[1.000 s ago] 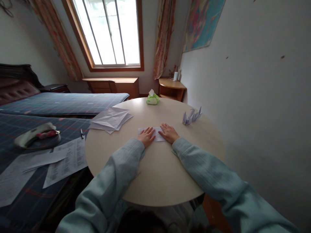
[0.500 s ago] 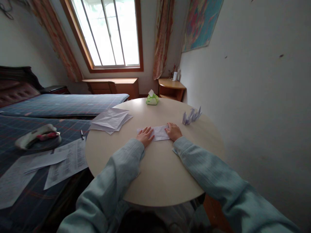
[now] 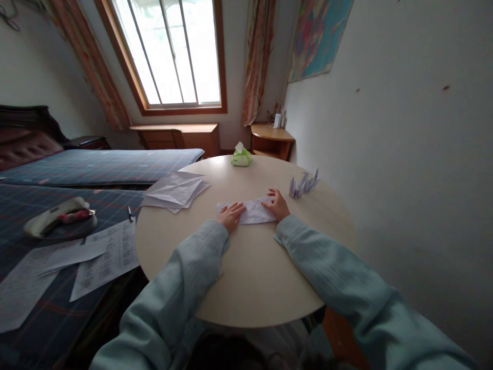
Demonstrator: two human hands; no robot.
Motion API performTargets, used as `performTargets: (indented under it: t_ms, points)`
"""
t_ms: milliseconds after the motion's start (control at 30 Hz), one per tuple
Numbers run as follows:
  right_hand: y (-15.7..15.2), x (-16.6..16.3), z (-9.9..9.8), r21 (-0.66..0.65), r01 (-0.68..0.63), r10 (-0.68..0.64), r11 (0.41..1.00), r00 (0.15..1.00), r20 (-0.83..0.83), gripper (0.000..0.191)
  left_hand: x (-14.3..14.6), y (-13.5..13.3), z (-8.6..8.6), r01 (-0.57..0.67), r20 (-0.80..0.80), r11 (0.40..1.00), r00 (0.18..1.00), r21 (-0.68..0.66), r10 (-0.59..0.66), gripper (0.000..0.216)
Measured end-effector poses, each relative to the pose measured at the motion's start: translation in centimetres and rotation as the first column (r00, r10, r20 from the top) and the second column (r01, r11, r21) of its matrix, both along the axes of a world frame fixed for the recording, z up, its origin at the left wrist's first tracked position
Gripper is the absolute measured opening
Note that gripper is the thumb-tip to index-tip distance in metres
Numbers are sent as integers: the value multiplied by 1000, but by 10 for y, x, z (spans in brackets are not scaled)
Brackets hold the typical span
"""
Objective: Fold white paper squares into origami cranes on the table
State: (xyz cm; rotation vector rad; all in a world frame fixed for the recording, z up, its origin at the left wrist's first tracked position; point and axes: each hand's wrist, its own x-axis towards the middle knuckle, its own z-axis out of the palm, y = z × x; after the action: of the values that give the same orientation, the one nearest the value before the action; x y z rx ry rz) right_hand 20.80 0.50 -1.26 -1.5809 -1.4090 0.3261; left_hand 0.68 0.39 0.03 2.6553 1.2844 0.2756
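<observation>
While pressing paper [image 3: 253,211] with half-spread fingers of left hand [image 3: 231,216], touched right end with curled ones of right hand [image 3: 279,205].

I can't see the stretch of paper strip [image 3: 254,212] under the fingers [image 3: 235,209] of the left hand [image 3: 229,220], nor its right end, behind the right hand [image 3: 280,206]. The print on the sheet [image 3: 115,257] on the near bed [image 3: 111,202] is too small to read. The wall poster [image 3: 319,41] and window [image 3: 171,56] run out of view above; small things [image 3: 277,121] on the far corner shelf [image 3: 271,133] blur together.
</observation>
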Motion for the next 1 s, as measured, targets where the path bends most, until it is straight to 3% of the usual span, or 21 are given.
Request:
performTargets:
  t_ms: [100, 200, 367, 467, 600, 800, 1000]
  points:
    - [3, 1, -5, -46, 14, -20, 999, 992, -128, 69, 0, -1, 0, 17, 19, 1000, 1000, -2, -17, 40]
    - [5, 1, -8, -27, -30, 26, 999, 988, -149, 72, -1, -1, 0, 27, 23, 1000, 999, -4, -27, 40]
    - [-4, -5, -2, 15, -234, 233, 972, 972, 25, 49, -2, -1, 1, 36, 20, 999, 999, -6, -36, 40]
    - [-12, -14, 4, 20, -359, 350, 933, 921, 173, 27, -1, 0, 1, 39, 21, 999, 999, 0, -39, 40]
    - [-20, -23, 8, 61, -523, 498, 850, 837, 228, 27, -2, 1, -2, 43, 21, 999, 999, 22, -43, 40]
    - [-24, -25, 14, 93, -599, 551, 795, 778, 301, 24, -3, 3, -5, 39, 32, 998, 999, 55, -41, 39]
    - [-27, -26, 18, 20, -624, 592, 781, 750, 293, 18, -2, 2, -3, 21, 45, 999, 999, 46, -23, 38]
